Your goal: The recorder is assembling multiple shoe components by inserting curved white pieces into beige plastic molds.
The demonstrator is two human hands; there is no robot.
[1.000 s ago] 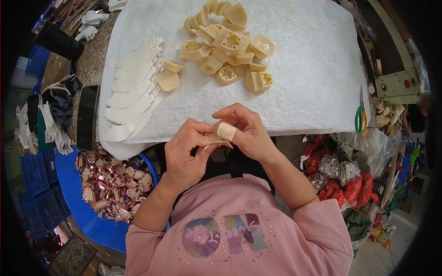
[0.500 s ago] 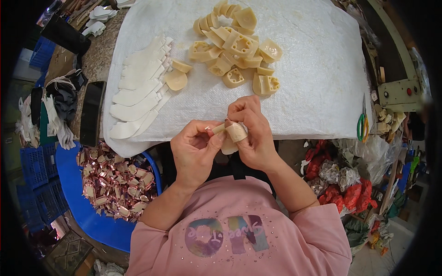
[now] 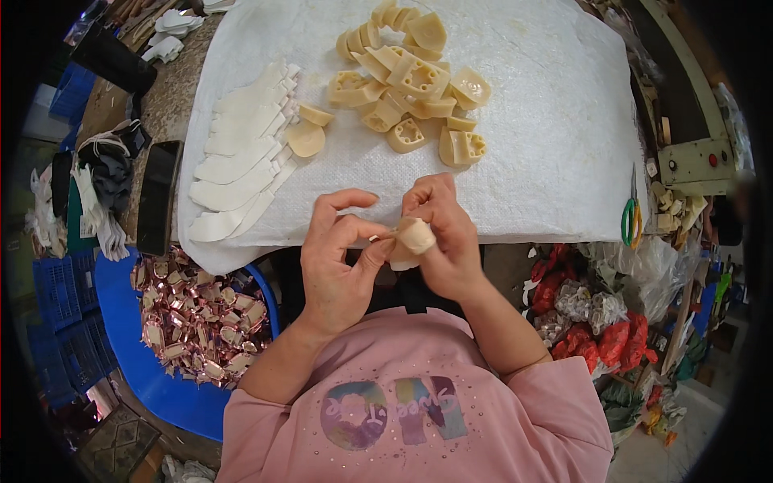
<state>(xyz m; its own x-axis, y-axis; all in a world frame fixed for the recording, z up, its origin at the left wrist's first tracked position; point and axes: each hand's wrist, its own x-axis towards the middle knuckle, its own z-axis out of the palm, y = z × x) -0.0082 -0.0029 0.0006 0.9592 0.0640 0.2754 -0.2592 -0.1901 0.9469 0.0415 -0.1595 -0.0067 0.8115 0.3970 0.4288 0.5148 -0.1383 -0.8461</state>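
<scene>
Near the table's front edge, my right hand (image 3: 444, 233) holds a small beige shoe heel block (image 3: 416, 236), with its fingers wrapped round the far side and the thumb at the near side. A pale strip of covering appears to lie round the block, partly hidden by the fingers. My left hand (image 3: 336, 258) is on the block's left side, thumb and forefinger pinched together at the covering's edge, the other fingers raised and spread. Ahead lies a pile of loose beige heel blocks (image 3: 423, 79). Left of the pile, white cut cover pieces (image 3: 241, 161) overlap in a fanned row, beside two more blocks (image 3: 305, 139).
A white woven sheet (image 3: 555, 121) covers the table. A dark phone (image 3: 159, 197) lies at its left. Below stands a blue tub (image 3: 153, 386) of shiny pink pieces (image 3: 205, 318). Scissors (image 3: 630, 217) are at the right edge, above plastic bags and red bundles (image 3: 616, 342).
My left forefinger and other fingers have lifted and spread away from the block, while its thumb and forefinger stay at the edge. The right hand keeps its hold, almost unmoved.
</scene>
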